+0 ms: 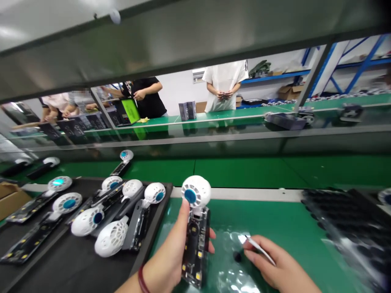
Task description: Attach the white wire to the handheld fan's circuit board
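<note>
My left hand is wrapped round a small handheld fan, held upright. It has a white round slotted head with a blue disc, and a dark body with its circuit board showing; my thumb lies near the head. To the right, my right hand pinches a slim white tool, apparently tweezers, tip towards the upper left. Just left of those fingers lies a small black round pad on a shiny clear plastic sheet.
Several similar fans lie on a black tray at left. A sheet of black round pads is at right. Beyond a metal rail runs a green conveyor. Several people stand across it, near dark boxes. A metal shelf hangs overhead.
</note>
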A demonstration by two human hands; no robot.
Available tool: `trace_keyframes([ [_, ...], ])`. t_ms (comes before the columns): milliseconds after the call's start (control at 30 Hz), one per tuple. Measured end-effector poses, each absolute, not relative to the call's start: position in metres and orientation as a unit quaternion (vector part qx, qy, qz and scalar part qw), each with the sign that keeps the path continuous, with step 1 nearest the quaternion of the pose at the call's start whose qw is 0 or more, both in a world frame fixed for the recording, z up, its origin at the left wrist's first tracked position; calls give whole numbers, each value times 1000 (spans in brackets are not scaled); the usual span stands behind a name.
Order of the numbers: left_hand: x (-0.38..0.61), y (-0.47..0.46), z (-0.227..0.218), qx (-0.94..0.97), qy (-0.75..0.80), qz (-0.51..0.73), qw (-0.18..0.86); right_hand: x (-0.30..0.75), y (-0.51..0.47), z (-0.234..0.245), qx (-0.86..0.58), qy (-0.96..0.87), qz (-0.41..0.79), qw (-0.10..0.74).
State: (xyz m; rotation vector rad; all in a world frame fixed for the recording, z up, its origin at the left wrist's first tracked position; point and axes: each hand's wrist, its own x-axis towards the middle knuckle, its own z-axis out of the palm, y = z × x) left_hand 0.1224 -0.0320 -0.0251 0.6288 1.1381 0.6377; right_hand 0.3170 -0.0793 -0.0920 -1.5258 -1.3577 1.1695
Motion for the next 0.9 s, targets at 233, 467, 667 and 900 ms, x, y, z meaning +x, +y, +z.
trace_keyframes([
  [233,126,-38,-32,249,542,262,759,312,-80,-80,-619,-599,406,306],
  [467,134,-36,-49,159,478,294,812,295,-82,-74,-637,-705,273,152],
  [667,132,-39,-59,144,464,304,819,301,-75,-68,-616,-721,288,136],
  [900,139,-38,-49,125,484,279,820,303,-64,-60,-590,-743,297,110],
])
